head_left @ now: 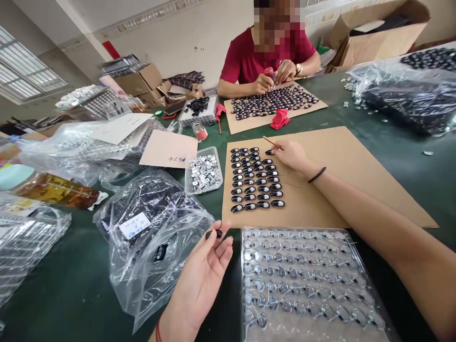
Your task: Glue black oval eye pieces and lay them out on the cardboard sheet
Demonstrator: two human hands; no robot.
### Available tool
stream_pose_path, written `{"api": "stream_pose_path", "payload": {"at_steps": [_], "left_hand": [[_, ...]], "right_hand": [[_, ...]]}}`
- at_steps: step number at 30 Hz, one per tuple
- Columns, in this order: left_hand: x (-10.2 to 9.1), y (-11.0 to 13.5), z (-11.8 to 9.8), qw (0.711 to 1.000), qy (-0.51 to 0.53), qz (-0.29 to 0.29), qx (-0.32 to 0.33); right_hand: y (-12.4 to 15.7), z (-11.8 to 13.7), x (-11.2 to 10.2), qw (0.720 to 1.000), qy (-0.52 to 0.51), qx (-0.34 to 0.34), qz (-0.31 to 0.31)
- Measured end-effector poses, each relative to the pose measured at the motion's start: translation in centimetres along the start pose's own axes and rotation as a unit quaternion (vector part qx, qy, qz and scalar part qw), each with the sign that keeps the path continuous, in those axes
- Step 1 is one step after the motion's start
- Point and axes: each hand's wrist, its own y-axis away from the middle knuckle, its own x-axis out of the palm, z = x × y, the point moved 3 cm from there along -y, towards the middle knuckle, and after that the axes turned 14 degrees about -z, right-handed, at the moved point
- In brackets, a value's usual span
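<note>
My right hand (292,155) reaches across a brown cardboard sheet (356,161), closed around a thin wooden stick (272,143) whose tip touches the top of the rows of small black oval pieces (255,179). My left hand (208,263) is near the table's front edge, palm up, pinching one small black piece (213,233) at its fingertips. Just right of that hand lies a clear plastic tray (306,285) filled with rows of ring-like parts.
A crumpled plastic bag (153,237) with dark parts lies left of my hand. A small clear box of silver discs (204,172) stands beside the cardboard. Across the green table a person in a red shirt (249,57) works over another cardboard (249,121). Bags and boxes crowd both sides.
</note>
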Motion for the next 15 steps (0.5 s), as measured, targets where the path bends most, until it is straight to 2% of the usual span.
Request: {"api": "stream_pose_path", "payload": {"at_steps": [4, 8, 11, 15], "left_hand": [[0.3, 0.0, 0.2, 0.998, -0.011, 0.061, -0.015], [0.4, -0.2, 1.0, 0.993, -0.038, 0.087, -0.065], [0.3, -0.6, 1.6, 0.99, -0.054, 0.086, -0.096], [0.1, -1.2, 1.7, 0.994, -0.041, 0.051, -0.083]], "right_hand": [[0.3, 0.3, 0.3, 0.996, 0.072, -0.057, -0.003], [0.3, 0.5, 0.4, 0.991, 0.103, -0.085, 0.009], [0.3, 0.4, 0.4, 0.99, 0.1, -0.1, 0.013], [0.2, 0.5, 0.4, 0.989, 0.085, -0.116, 0.019]]}}
